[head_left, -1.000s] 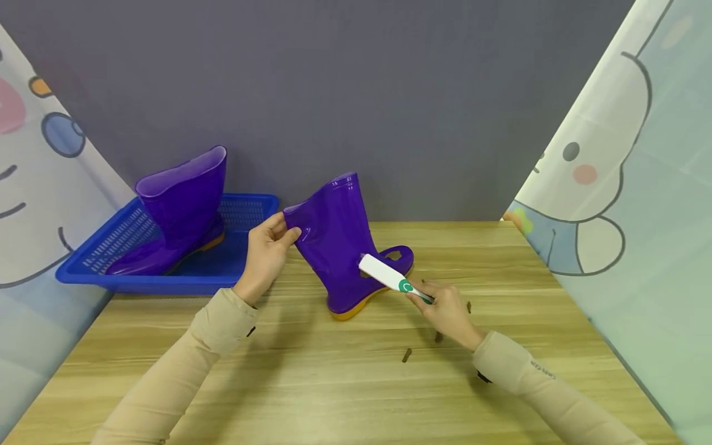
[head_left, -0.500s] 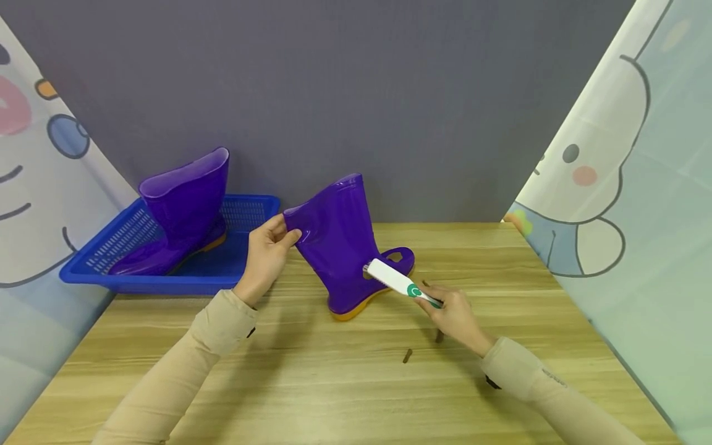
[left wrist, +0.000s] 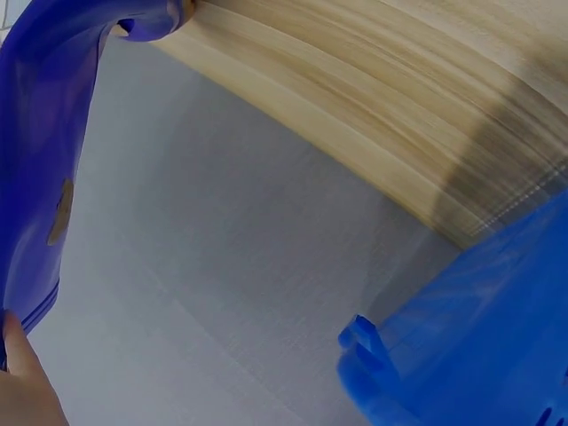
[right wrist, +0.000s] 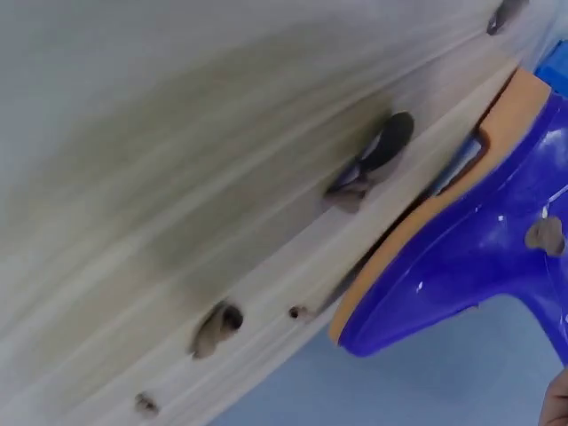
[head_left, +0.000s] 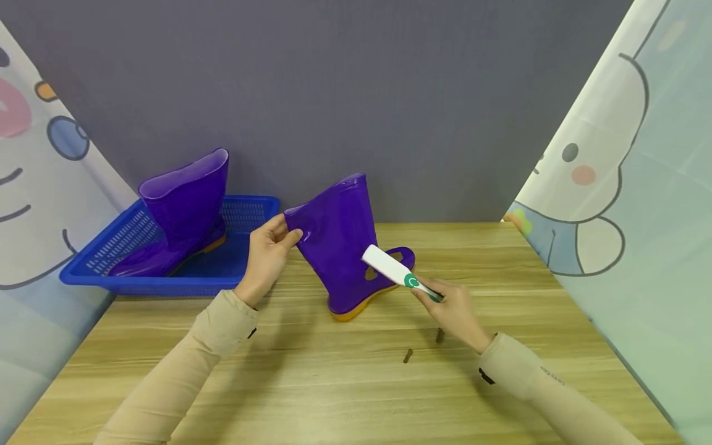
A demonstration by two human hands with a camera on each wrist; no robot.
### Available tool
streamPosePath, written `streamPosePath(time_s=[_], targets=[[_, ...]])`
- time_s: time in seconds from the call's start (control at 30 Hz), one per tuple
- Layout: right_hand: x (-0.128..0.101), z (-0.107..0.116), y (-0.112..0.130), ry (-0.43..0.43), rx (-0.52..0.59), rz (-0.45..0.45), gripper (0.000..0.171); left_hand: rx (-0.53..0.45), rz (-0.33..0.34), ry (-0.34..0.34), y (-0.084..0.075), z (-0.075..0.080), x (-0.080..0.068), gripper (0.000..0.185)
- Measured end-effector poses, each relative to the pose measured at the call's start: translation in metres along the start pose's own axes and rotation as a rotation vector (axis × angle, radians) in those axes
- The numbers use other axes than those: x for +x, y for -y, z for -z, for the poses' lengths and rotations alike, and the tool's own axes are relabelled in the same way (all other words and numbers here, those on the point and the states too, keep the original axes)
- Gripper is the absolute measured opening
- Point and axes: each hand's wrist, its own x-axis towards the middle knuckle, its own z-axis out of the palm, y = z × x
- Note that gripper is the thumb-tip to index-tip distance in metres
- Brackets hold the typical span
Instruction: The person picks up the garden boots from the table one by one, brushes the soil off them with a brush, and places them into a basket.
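Observation:
A purple rain boot [head_left: 339, 247] with an orange sole stands tilted on the table, its toe pointing right. My left hand [head_left: 269, 253] pinches the top edge of its shaft between thumb and fingers. In the right hand [head_left: 453, 309] I grip a slim white brush [head_left: 386, 266] with a green mark, its head overlapping the boot near the ankle. The bristles are hidden beneath it. A brown patch [head_left: 371, 273] shows beside the brush head, and another brown spot [left wrist: 60, 213] marks the shaft in the left wrist view.
A second purple boot [head_left: 186, 207] stands in a blue plastic basket [head_left: 167, 285] at the left. Small dark brown bits [head_left: 408, 356] lie on the wooden table [head_left: 334, 389]. A grey wall [head_left: 356, 93] rises behind, with printed cloths at both sides.
The brush first shifted slightly right and down, baring a brown patch on the boot, then its head moved up a little. My left hand stays on the shaft's edge.

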Motion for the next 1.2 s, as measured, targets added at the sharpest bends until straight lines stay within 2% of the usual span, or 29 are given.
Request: streamPosePath(time_s=[0.17, 0.5, 0.73, 0.87, 1.1, 1.2], targets=[[0.003, -0.012, -0.007, 0.020, -0.038, 0.064, 0.027, 0.009, 0.004, -0.002, -0.002, -0.001, -0.001, 0.032], [-0.003, -0.010, -0.016, 0.083, -0.041, 0.032, 0.027, 0.019, 0.014, -0.024, 0.001, -0.001, -0.001, 0.031], [-0.006, -0.008, -0.020, 0.057, -0.059, 0.013, 0.027, 0.018, -0.005, -0.019, 0.001, 0.000, 0.000, 0.029], [-0.005, -0.002, -0.018, 0.083, -0.032, -0.028, 0.028, 0.012, -0.004, -0.018, 0.001, 0.001, 0.001, 0.030], [-0.006, 0.011, -0.015, 0.076, 0.009, -0.176, 0.025, 0.020, 0.017, -0.018, 0.003, 0.002, 0.001, 0.031], [-0.002, 0.010, -0.014, 0.044, 0.054, -0.154, 0.027, -0.006, 0.021, -0.015, 0.004, 0.000, 0.001, 0.031]])
